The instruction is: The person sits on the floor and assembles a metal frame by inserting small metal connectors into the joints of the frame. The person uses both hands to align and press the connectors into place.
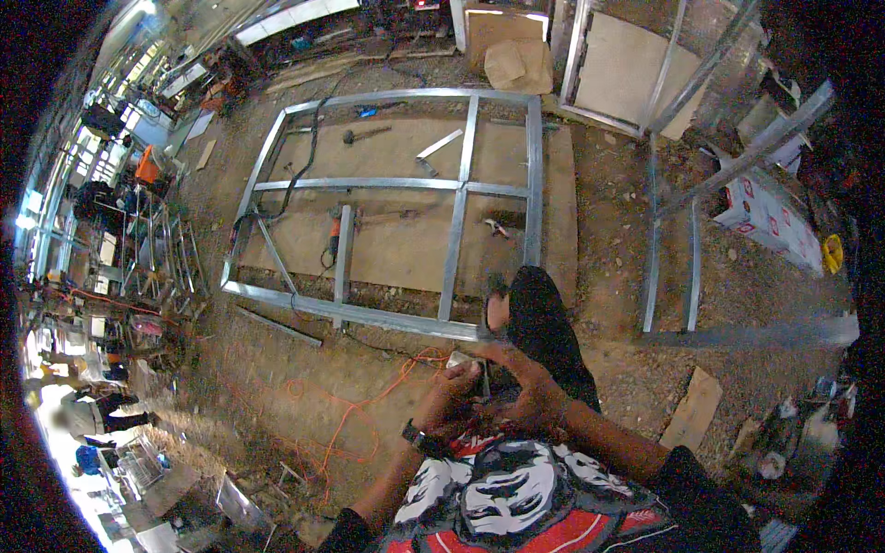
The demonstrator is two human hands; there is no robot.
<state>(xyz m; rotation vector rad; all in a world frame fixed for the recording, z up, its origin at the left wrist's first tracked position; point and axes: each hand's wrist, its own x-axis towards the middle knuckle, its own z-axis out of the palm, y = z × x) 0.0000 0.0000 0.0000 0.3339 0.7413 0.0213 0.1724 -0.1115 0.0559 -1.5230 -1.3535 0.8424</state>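
Observation:
My left hand (pixel 454 392), with a dark band at the wrist, is closed close to my body. A small pale piece (pixel 458 359) shows at its fingertips; its kind cannot be made out. Beside it, my right hand (pixel 537 392) has its fingers stretched out toward the near corner of a metal frame (pixel 396 318); whether it touches the bar is unclear. The frame lies flat on the ground, with crossbars dividing it. Within its outline rest an orange angle grinder (pixel 333 241), a hammer (pixel 364 135) and a bent metal strip (pixel 439 145).
An orange cord (pixel 346 429) snakes over the ground at left. Metal bars (pixel 693 267) and a slanting post (pixel 756 147) stand to the right, near a white patterned box (pixel 770 217). Another person (pixel 88 413) is at far left. A board (pixel 691 407) lies at lower right.

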